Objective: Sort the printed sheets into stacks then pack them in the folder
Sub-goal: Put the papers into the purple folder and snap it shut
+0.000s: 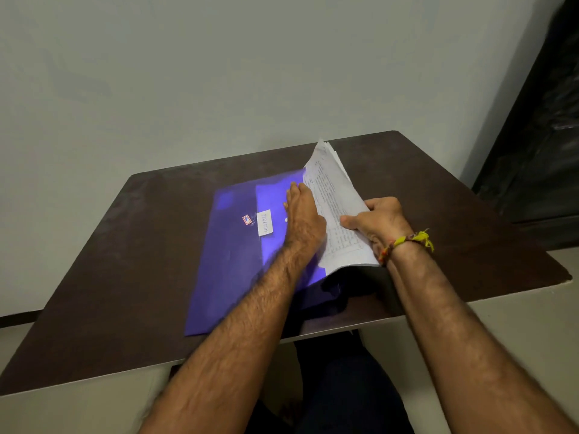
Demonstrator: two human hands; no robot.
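Folder (238,245) pressed flat by open left hand (302,219) | limp, light sheets (335,205) gripped at right edge by right hand (380,220) | desk (125,277) centre; sagging judged likely.

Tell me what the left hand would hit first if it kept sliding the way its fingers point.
The left hand lies flat on the purple folder, fingers pointing away toward the table's far edge. Straight ahead is more folder, then bare table. The sheets held by the right hand sit just beside that line; depth is unclear.
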